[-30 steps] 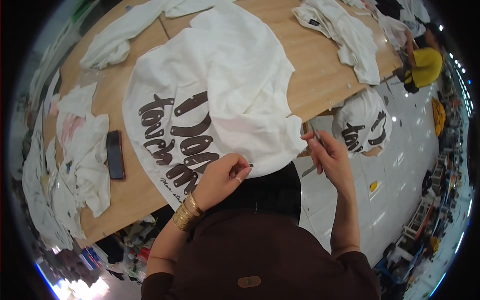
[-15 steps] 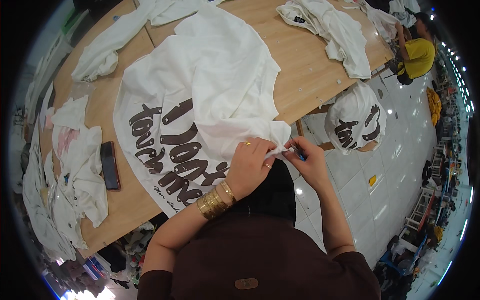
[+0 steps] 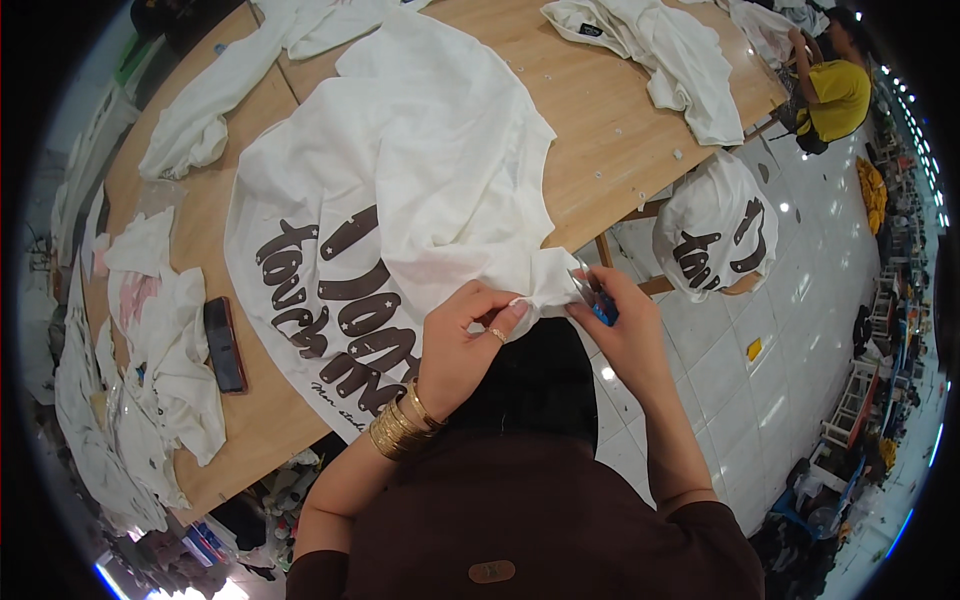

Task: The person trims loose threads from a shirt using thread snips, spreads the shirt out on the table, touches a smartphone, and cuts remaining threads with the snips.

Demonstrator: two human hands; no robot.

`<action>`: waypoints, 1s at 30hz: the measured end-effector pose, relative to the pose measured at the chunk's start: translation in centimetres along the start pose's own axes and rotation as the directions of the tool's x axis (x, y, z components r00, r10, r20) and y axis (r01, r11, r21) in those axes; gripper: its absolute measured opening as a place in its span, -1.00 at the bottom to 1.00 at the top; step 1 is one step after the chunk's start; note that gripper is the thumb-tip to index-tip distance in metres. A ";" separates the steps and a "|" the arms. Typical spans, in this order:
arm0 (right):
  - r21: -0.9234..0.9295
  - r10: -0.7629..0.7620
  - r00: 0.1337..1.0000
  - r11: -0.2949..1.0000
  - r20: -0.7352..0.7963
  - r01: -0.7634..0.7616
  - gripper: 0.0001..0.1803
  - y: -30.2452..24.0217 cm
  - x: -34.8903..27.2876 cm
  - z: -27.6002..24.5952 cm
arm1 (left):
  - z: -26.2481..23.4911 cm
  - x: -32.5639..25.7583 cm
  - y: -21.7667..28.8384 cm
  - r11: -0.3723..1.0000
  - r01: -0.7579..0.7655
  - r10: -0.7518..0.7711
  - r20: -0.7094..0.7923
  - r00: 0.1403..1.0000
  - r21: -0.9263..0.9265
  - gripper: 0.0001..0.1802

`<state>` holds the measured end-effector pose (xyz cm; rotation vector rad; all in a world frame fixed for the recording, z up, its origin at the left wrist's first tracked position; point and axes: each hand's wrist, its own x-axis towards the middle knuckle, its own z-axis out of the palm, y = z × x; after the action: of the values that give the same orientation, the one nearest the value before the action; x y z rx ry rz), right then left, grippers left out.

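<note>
A white shirt [image 3: 450, 170] with dark printed lettering lies spread over the wooden table [image 3: 590, 170], its near end drawn to the table's edge above my lap. My left hand [image 3: 462, 335], with gold bangles at the wrist, pinches a gathered bit of this shirt between thumb and fingers. Close by on the right, my right hand [image 3: 632, 330] is closed round small thread snips [image 3: 602, 306] with a blue handle. Their metal blades point up and left beside the bunched cloth. Whether the right fingertips also grip the cloth is hard to make out.
Further white garments lie at the table's far left [image 3: 215, 100] and far right [image 3: 680, 70]. Cloth pieces [image 3: 165, 330] and a dark phone [image 3: 225, 345] are on the left. Beyond the table's right edge, a printed white garment [image 3: 690, 215] covers a stool. A person in yellow [image 3: 838, 98] sits far right.
My left hand has shifted slightly left and down, away from my right hand, and its grip on the cloth has changed. The snips' blades show more plainly now.
</note>
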<state>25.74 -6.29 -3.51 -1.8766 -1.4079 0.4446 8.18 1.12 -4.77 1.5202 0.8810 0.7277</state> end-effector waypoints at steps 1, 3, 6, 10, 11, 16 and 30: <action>0.001 0.002 1.000 1.000 0.000 -0.002 -0.76 -0.6 -0.2 -0.5 | 0.1 -0.1 0.3 1.000 0.005 -0.005 0.003 1.000 0.019 -0.87; 0.308 0.384 0.891 0.841 0.240 -0.445 -0.78 -3.8 -0.4 -2.4 | 0.1 -0.4 0.4 0.999 0.013 -0.013 0.001 1.000 0.037 -0.87; 0.367 0.353 0.783 0.734 0.513 -0.571 -0.74 -5.1 -1.3 -2.5 | 0.3 -0.7 0.4 0.999 -0.007 0.007 0.013 1.000 0.033 -0.86; 0.355 0.352 0.689 0.659 0.634 -0.663 -0.71 -4.8 -2.2 -1.2 | 0.6 -1.1 0.4 1.000 0.011 -0.011 0.015 1.000 -0.014 -0.85; 0.356 0.352 0.688 0.657 0.634 -0.664 -0.71 -4.8 -2.2 -1.1 | 0.7 -1.1 0.4 0.999 0.018 -0.017 0.020 1.000 -0.034 -0.84; 0.361 0.366 0.667 0.623 0.649 -0.694 -0.69 -4.9 -2.2 -0.9 | 0.7 -1.1 0.5 0.998 -0.035 0.034 0.015 0.999 0.052 -0.83; 0.463 0.367 0.696 0.546 0.617 -0.698 -0.71 -4.6 -2.8 -0.3 | 1.3 -1.4 0.2 0.933 -0.237 0.245 0.005 0.970 0.269 -0.72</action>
<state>21.93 -8.38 -0.39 -1.5734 -0.6566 1.5938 8.61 -0.76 -4.72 1.8877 0.8477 0.8342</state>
